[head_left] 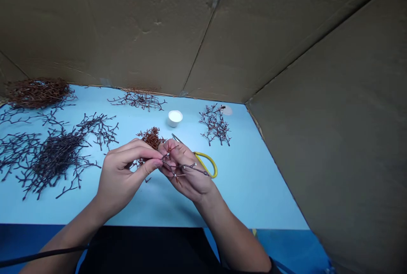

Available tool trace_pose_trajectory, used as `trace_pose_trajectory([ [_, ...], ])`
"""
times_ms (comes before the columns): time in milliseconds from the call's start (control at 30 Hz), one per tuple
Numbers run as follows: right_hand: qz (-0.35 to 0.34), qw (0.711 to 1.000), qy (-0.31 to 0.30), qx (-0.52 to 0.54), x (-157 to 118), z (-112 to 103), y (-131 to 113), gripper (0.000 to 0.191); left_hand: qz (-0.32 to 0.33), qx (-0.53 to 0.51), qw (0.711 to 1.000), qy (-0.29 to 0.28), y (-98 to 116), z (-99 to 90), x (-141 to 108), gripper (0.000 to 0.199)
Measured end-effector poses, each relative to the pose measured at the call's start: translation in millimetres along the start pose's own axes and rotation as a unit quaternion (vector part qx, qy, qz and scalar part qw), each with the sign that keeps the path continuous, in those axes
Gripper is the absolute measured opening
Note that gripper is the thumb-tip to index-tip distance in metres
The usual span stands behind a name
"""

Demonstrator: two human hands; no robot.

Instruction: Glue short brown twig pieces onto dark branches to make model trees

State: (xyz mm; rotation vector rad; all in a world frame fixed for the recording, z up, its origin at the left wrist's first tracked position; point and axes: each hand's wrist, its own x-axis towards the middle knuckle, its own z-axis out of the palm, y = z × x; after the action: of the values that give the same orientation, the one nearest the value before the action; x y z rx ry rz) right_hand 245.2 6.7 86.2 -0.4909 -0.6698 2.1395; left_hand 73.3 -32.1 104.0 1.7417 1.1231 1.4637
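My left hand (127, 170) pinches the end of a dark brown branching twig (171, 166) between thumb and fingers. Small reddish-brown pieces and white spots show at the twig's tips. Palm up, my right hand (189, 170) lies behind and under the twig, its fingers curled near the upper tip; what they pinch there is too small to make out. Just behind my hands is a pile of small reddish-brown pieces (151, 137), partly hidden by them. Yellow-handled scissors (215, 166) lie beyond my right hand, which covers part of them.
A small white cup (175, 117) stands behind my hands on the light blue table (260, 189). Dark twigs (57, 153) are heaped at the left, with a reddish-brown bundle (38, 92) behind. Branched pieces (215, 124) lie at right; cardboard walls (333, 96) enclose the back and right.
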Motion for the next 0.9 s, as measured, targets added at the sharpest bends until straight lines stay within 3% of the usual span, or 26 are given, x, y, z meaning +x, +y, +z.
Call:
trace_pose_trajectory([
  [367,-0.034,0.999,0.031,0.015,-4,-2,13,0.023,-0.022,-0.002,1.000,0.020,1,5.0,-7,0.015],
  [900,-0.055,0.995,0.084,-0.013,-5,1,21,0.031,-0.042,0.011,0.998,0.040,1,5.8,-12,0.015],
])
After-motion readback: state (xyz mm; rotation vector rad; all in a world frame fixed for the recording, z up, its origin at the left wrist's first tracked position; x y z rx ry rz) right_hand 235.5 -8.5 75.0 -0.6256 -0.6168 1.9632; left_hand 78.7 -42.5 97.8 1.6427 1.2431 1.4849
